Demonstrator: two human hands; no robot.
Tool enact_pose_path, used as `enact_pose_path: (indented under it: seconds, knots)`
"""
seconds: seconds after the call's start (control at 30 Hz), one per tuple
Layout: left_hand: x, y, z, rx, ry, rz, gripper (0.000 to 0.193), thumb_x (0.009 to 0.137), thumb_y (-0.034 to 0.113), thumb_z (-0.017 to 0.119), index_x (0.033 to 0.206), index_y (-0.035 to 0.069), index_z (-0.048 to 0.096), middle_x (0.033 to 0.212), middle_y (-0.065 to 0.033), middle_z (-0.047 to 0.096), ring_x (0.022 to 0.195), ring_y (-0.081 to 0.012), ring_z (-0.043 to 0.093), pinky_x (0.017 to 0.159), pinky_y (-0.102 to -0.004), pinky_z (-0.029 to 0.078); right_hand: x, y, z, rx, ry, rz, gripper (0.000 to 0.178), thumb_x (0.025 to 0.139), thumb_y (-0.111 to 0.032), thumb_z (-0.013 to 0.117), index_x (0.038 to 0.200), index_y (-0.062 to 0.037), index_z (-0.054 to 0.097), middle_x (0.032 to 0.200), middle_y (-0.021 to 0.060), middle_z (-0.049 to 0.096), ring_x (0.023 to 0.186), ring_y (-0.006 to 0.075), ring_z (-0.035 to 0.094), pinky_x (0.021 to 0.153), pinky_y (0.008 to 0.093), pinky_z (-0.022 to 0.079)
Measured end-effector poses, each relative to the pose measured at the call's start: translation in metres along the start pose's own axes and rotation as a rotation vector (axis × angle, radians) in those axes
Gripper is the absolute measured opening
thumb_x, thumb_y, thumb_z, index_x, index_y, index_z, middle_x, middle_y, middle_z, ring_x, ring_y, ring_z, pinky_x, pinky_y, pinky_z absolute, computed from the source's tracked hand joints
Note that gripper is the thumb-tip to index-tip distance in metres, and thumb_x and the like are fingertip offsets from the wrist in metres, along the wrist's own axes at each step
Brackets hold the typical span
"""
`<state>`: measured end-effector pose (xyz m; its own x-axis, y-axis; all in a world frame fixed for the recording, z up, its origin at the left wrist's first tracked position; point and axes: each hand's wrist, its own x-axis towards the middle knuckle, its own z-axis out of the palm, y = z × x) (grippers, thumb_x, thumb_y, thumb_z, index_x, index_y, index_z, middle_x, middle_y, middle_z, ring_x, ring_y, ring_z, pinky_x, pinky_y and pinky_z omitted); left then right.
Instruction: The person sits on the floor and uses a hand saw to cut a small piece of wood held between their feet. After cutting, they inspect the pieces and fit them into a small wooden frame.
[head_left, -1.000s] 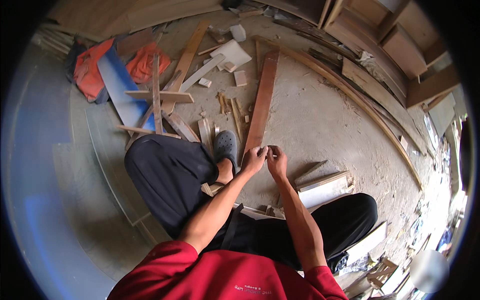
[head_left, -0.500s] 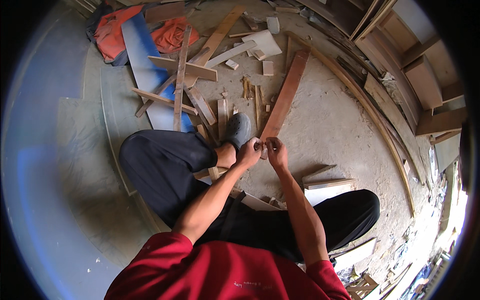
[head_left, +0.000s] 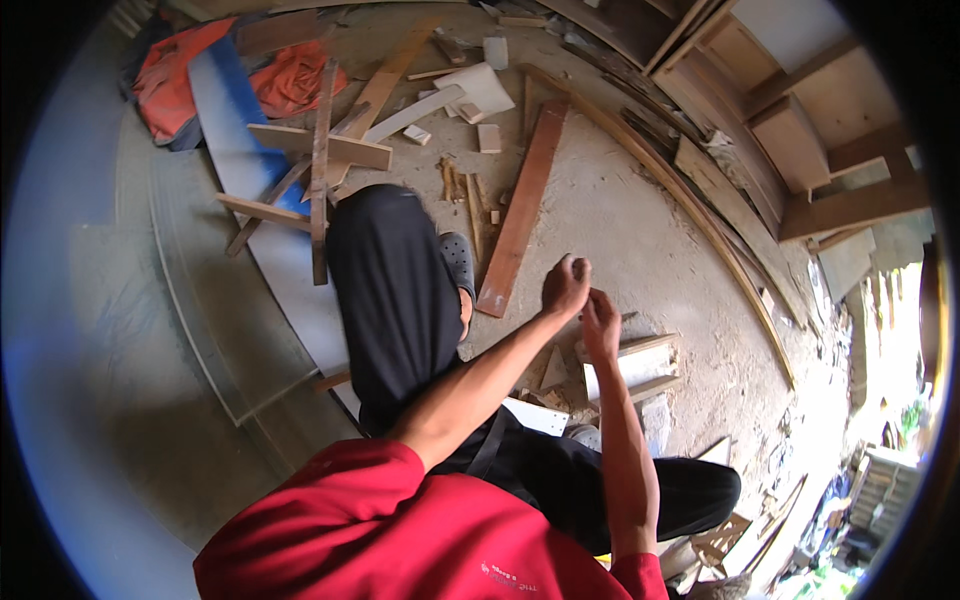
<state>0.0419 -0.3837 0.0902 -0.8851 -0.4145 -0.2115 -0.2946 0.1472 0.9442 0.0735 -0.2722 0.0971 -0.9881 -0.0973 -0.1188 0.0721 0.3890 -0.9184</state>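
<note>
My left hand is closed in front of me, above the bare floor to the right of a long reddish-brown plank. Close beside it, slightly nearer to me, my right hand has its fingers pinched together. Whatever either hand holds is too small or too hidden to make out. The plank lies on the floor, apart from both hands. A white-topped wooden piece rests just beyond my right wrist. My left foot wears a grey clog near the plank's lower end.
Crossed wooden strips lie over a blue-and-white board at far left, near an orange cloth. Wooden cabinet frames stand at far right. A long curved strip runs along the floor there.
Both hands have moved right and off the plank's near end. My left knee has risen and swung inward. The view has shifted, so the background sits further left.
</note>
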Motion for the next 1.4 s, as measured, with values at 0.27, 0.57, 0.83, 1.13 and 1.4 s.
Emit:
enact_pose_path:
  seconds: [0.27,0.57,0.83,1.13,1.4]
  knots:
    - [-0.014,0.075,0.053,-0.207,-0.074,0.093,0.044,0.095,0.045,0.051,0.087,0.002,0.06,0.084,-0.0178,0.068,0.082,-0.0382,0.066,0.072,-0.0451,0.052,0.016,-0.039,-0.063,-0.072,0.279,-0.007,0.026,0.093,-0.015,0.055,0.108,0.0045,0.065,0.094,0.0136,0.069,0.089,0.017,0.064,0.08,0.0303,0.049]
    - [0.035,0.058,0.025,-0.405,0.168,0.132,0.031,0.094,0.032,0.058,0.086,0.002,0.059,0.077,-0.0136,0.064,0.072,-0.0252,0.063,0.067,-0.0383,0.048,0.065,-0.08,-0.033,-0.286,0.259,-0.193,0.024,0.089,-0.018,0.063,0.106,-0.0023,0.067,0.095,0.0155,0.071,0.09,0.0245,0.07,0.08,0.0344,0.052]
    - [0.118,-0.001,-0.096,-0.233,0.302,0.1,0.026,0.092,0.026,0.059,0.09,0.001,0.064,0.075,-0.0081,0.067,0.073,-0.0179,0.065,0.069,-0.0329,0.05,0.137,-0.077,0.088,-0.358,-0.084,-0.191,0.03,0.087,-0.021,0.061,0.11,-0.0029,0.067,0.096,0.0145,0.071,0.089,0.0221,0.068,0.08,0.0319,0.051]
    - [0.101,-0.148,-0.183,-0.018,0.403,-0.275,0.031,0.085,0.031,0.065,0.091,0.001,0.067,0.069,-0.0088,0.064,0.067,-0.0196,0.064,0.066,-0.0333,0.049,0.174,-0.02,0.238,-0.71,-0.625,0.031,0.047,0.081,-0.037,0.062,0.12,-0.0095,0.061,0.117,0.0206,0.064,0.111,0.0368,0.06,0.095,0.0452,0.049]
    - [0.214,-0.176,-0.217,0.325,0.41,-0.335,0.021,0.083,0.026,0.066,0.095,0.009,0.067,0.093,-0.0121,0.071,0.088,-0.0295,0.068,0.077,-0.0388,0.053,0.214,0.026,0.249,-1.094,-0.44,0.068,0.065,0.084,-0.039,0.059,0.14,-0.0084,0.043,0.15,0.0183,0.033,0.139,0.0368,0.032,0.112,0.0447,0.03]
